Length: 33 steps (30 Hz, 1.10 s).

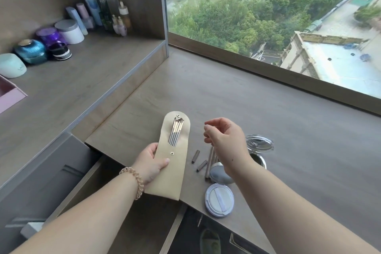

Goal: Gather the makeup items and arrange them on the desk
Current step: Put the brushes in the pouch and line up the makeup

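Observation:
My left hand (152,163) grips a beige brush pouch (171,163) by its lower half, above the desk's front edge. The pouch's flap is open and several thin makeup brushes (175,132) show inside. My right hand (224,140) hovers just right of the pouch, fingers loosely curled and apart, holding nothing. Below it on the grey wooden desk (288,140) lie two small brown caps (195,155), brown pencils (209,161), an open compact with a mirror lid (259,144), a round cushion case (219,173) and a white puff (219,200).
A raised shelf (72,88) on the left carries jars and bottles (99,2) along the back wall, plus a pink tray (8,97). An open drawer (127,212) lies under my left arm. A large window (268,16) runs behind the desk.

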Each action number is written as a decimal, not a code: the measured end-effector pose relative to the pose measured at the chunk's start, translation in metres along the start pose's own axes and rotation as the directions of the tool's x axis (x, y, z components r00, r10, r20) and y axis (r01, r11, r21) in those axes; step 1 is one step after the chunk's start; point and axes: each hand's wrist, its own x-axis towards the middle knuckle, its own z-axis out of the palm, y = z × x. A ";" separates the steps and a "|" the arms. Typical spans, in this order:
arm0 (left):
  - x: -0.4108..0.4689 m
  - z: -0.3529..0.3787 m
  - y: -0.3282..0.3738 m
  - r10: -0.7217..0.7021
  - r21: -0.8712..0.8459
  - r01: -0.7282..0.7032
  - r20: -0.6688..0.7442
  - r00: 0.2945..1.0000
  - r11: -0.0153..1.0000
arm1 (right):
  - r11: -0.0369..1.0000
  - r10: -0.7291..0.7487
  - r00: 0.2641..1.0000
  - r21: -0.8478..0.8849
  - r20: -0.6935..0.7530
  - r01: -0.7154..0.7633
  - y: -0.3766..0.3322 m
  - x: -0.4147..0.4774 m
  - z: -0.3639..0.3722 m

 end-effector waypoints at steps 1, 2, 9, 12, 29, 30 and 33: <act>0.005 0.003 -0.003 0.005 0.076 -0.004 -0.016 1.000 0.997 | 1.000 0.003 1.000 -0.004 -0.002 -0.003 0.001 -0.001 -0.002; 0.009 0.007 -0.005 0.016 0.165 -0.009 -0.041 0.999 0.986 | 1.000 0.006 1.000 -0.005 -0.003 -0.006 0.003 -0.002 -0.005; 0.012 0.031 0.010 0.070 0.531 0.077 -0.252 0.965 0.844 | 0.997 -0.063 0.998 -0.044 0.002 0.063 0.003 -0.011 -0.017; 0.006 0.033 0.011 0.078 0.617 0.125 -0.292 0.953 0.777 | 0.991 -0.128 0.991 -0.053 -0.026 0.126 0.001 -0.009 -0.024; -0.042 0.048 0.040 0.249 0.383 -0.211 -0.051 0.967 0.899 | 0.998 0.013 0.871 -0.045 -0.491 -0.040 0.067 -0.041 -0.128; -0.044 0.058 0.038 0.254 0.371 -0.230 -0.016 0.967 0.900 | 0.995 0.061 0.880 -0.046 -0.472 -0.093 0.078 -0.048 -0.130; -0.052 0.082 0.032 0.272 0.358 -0.269 0.043 0.961 0.894 | 0.977 0.160 0.894 -0.061 -0.418 -0.204 0.104 -0.060 -0.132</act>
